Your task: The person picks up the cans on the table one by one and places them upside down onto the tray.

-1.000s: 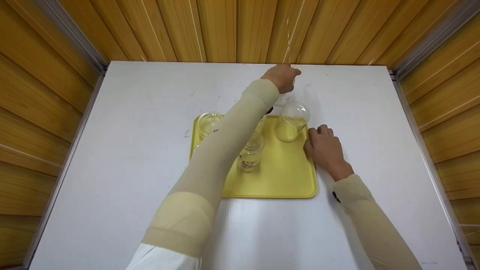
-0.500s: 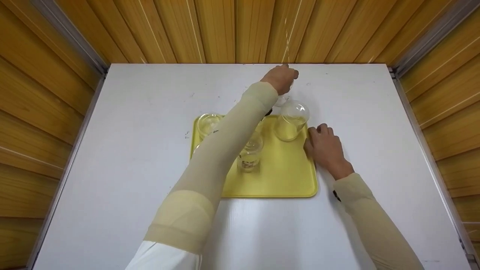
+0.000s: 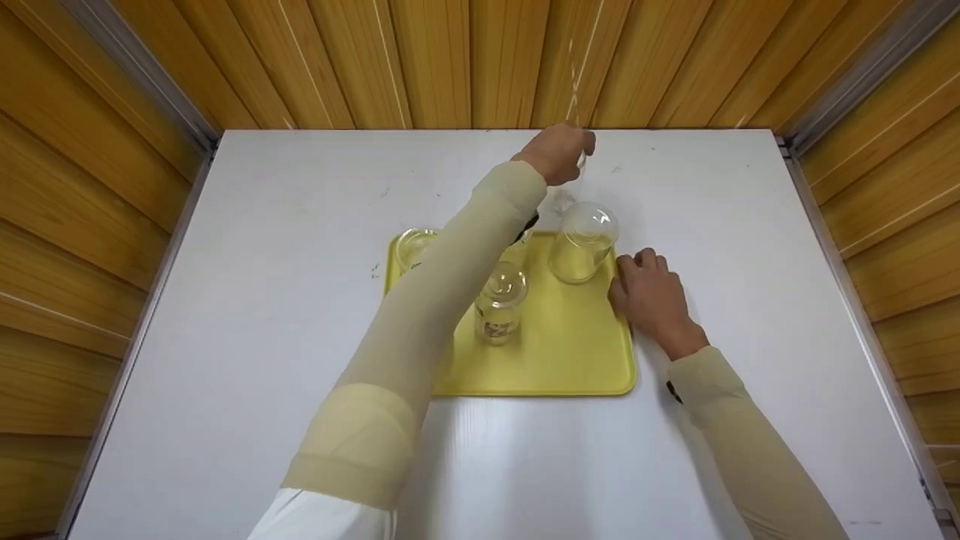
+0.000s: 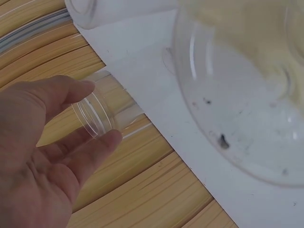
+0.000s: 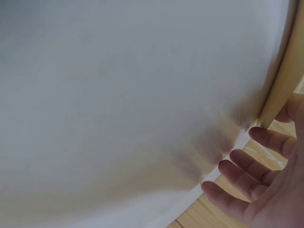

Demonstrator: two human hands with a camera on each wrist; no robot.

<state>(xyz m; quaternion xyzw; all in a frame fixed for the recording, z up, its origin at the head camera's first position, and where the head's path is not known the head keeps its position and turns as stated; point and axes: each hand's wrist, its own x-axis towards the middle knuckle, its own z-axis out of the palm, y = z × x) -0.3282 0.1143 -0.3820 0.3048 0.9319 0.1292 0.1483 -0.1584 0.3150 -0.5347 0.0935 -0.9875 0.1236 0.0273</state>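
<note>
At the table's back edge, my left hand grips a clear cylindrical vessel near its rim. In the left wrist view, thumb and fingers lie on opposite sides of that rim. My right hand rests at the right edge of the yellow tray, its thumb over the rim and its fingers outside on the table. On the tray stand a larger clear beaker at the back right, a clear beaker with dark markings near the middle, and another clear vessel at the back left. My left forearm hides part of the tray.
The white table is bounded by wood-patterned walls at the back and both sides. Right beside the left hand's vessel stands the larger beaker. The left forearm crosses over the tray and the glassware on it.
My left hand has shifted slightly to the left, exposing more of the clear vessel beside it. The right hand and the tray look still.
</note>
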